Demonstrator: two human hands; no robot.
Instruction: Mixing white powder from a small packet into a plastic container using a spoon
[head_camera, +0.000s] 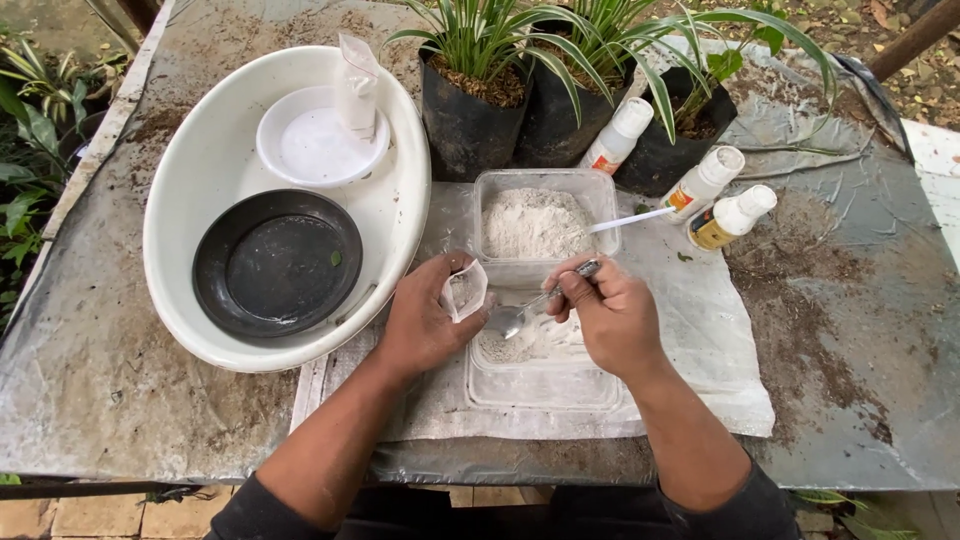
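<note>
My left hand holds a small clear plastic bag open, just above a shallow clear tray holding a little white powder. My right hand grips a metal spoon whose bowl points at the bag's mouth. Just behind the hands stands a clear plastic tub filled with white-grey powder, with a white plastic spoon resting in it.
A big white oval basin on the left holds a black saucer, a white saucer and a small filled bag. Three potted plants and three small white-capped bottles stand behind, on a dirty metal table.
</note>
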